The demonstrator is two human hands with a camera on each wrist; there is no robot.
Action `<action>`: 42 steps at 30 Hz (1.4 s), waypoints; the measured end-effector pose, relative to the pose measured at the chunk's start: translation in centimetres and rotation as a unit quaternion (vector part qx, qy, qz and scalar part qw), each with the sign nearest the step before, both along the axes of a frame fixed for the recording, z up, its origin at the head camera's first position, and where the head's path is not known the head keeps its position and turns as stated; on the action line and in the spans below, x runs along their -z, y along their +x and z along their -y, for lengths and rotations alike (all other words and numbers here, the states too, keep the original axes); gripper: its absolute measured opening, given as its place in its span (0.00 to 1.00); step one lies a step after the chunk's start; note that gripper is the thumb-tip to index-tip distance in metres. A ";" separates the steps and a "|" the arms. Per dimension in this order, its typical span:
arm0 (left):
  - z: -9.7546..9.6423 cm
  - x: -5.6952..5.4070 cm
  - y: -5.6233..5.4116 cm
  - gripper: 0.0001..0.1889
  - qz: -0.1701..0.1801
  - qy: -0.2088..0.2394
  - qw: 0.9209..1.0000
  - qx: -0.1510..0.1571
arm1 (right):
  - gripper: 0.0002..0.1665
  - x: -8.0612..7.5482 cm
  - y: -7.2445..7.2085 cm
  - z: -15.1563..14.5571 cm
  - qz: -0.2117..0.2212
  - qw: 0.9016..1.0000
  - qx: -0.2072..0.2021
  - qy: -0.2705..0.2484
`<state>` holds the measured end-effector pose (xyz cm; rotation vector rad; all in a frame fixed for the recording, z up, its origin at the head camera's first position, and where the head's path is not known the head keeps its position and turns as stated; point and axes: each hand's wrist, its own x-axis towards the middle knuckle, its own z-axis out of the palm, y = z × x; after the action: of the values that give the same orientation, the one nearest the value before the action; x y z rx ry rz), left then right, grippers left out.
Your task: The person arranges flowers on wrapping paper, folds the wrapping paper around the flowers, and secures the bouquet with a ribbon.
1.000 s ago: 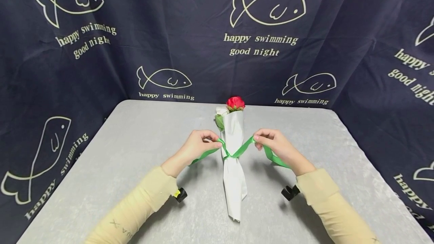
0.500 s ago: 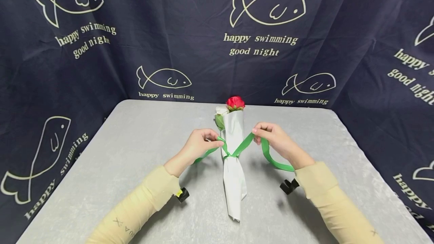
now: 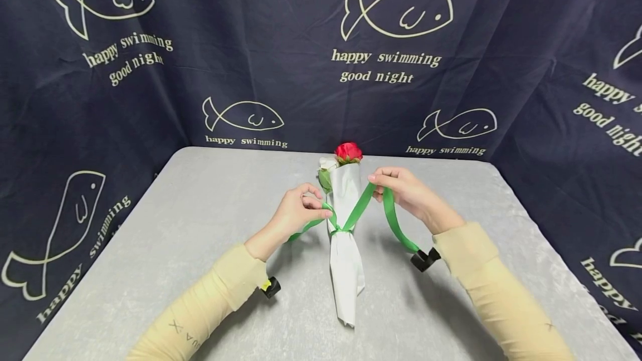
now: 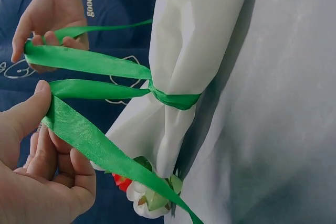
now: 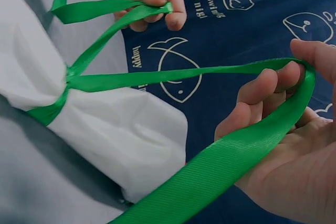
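A bouquet in white wrapping (image 3: 346, 272) lies lengthwise on the table, with a red rose (image 3: 348, 152) and a white flower (image 4: 144, 200) at its far end. Round its narrow waist runs a green ribbon (image 3: 357, 210), drawn tight where its two ends cross. My left hand (image 3: 301, 208) pinches one end between thumb and fingers, left of the wrapping. On the other side my right hand (image 3: 403, 191) pinches the second end, raised higher. Loose ribbon tails hang below both hands.
The bouquet rests on a grey cloth-covered table (image 3: 225, 194). Behind it hangs a dark blue curtain (image 3: 301, 60) printed with fish and lettering. Black wrist mounts (image 3: 425, 259) sit under both sleeves, close over the tabletop.
My right hand has moved up and slightly left, lifting its ribbon end into a steeper line. The left hand has shifted only slightly right, and the bouquet stays in place.
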<state>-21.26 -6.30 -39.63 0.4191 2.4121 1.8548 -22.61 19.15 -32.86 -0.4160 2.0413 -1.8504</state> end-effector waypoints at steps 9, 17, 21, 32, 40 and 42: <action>0.1 0.1 0.1 0.08 -0.047 -0.036 0.998 0.028 | 0.14 -1.9 -1.3 0.5 0.004 1.000 -0.012 -0.017; 0.2 -0.2 0.3 0.06 -0.062 -0.039 0.997 0.033 | 0.10 -3.7 -2.0 1.4 0.000 1.000 -0.011 -0.021; 0.2 -0.4 0.3 0.06 -0.073 -0.046 0.996 0.034 | 0.08 -4.6 -2.4 2.2 -0.025 0.999 -0.011 -0.025; 0.2 -0.3 0.5 0.06 -0.100 -0.068 0.992 0.046 | 0.12 -4.6 -5.0 5.6 -0.144 0.985 -0.024 0.093; 0.2 -0.3 0.6 0.05 -0.112 -0.059 0.990 0.060 | 0.14 -2.4 -6.5 8.2 -0.212 0.946 -0.070 0.234; 0.2 -0.3 0.5 0.05 -0.115 -0.056 0.990 0.064 | 0.14 -1.8 -6.6 8.5 -0.230 0.932 -0.083 0.267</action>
<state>-20.72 -6.46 -39.32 0.7976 2.5474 1.6930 -29.18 10.62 -31.06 -0.8912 2.5984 -1.0949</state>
